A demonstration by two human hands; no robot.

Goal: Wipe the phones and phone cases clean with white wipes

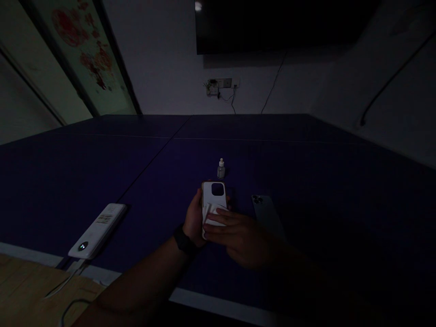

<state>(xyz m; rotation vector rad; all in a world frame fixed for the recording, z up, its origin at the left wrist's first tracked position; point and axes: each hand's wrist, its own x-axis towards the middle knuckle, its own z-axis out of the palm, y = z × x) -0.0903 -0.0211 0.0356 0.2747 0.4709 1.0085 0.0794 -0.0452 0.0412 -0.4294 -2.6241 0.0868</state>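
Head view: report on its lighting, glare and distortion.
Head view: dim overall, the right hand in shadow and its forearm lost in near-black; the white phone case and the power bank stand out pale; a small bright reflection at the upper left of the wall-mounted screen; apparent wide-angle stretch, with the floral glass panel at left leaning steeply.

The rectangular white phone case (209,196) looks smooth and plastic, the folded white wipe (210,209) papery; at one o'clock, a wide black screen (282,25), glossy.

Single head-worn view, close above, forward and down across the purple table (272,159) toward the wall (163,59).
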